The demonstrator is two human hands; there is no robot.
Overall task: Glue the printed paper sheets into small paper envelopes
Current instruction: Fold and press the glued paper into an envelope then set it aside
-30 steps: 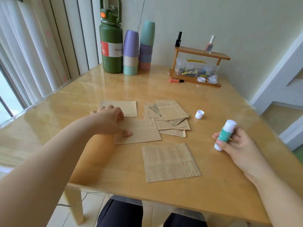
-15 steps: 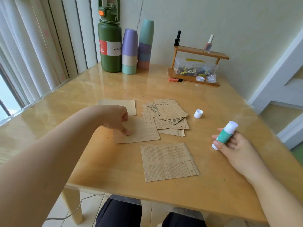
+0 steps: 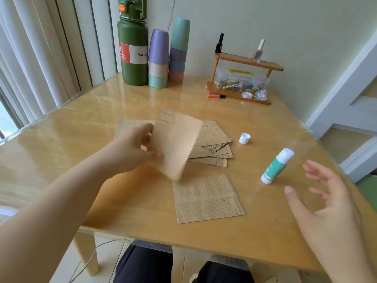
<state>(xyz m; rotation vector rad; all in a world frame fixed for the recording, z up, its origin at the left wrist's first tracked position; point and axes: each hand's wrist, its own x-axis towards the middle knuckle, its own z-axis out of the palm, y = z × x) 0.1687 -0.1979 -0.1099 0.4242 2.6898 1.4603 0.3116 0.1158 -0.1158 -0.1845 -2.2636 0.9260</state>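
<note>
The left hand (image 3: 135, 149) pinches a printed paper sheet (image 3: 177, 142) by its left edge, thumb in front and fingers curled behind, and holds it lifted off the wooden table (image 3: 265, 231), tilted and blurred. The side facing the camera is plain tan, with a faint ruled box near its top corner. The forearm reaches in from about 8 o'clock.

At 6 o'clock from the lifted sheet a second printed sheet (image 3: 208, 199) lies flat, print up, columns of small text and a framed box at its lower right corner. At 3 o'clock a fanned pile of printed sheets (image 3: 214, 146) lies partly hidden behind the lifted one. A plain tan sheet (image 3: 126, 126) shows at 10 o'clock, behind the left hand.

The right hand (image 3: 330, 203) hovers over the table's right edge, palm turned inward, fingers spread and straight, holding nothing. Just beside it at 10 o'clock the glue stick (image 3: 277, 166) stands uncapped on the table, green body with a white top, apart from the fingers. Its white cap (image 3: 244, 138) sits at 11 o'clock from the stick, near the pile.
</note>
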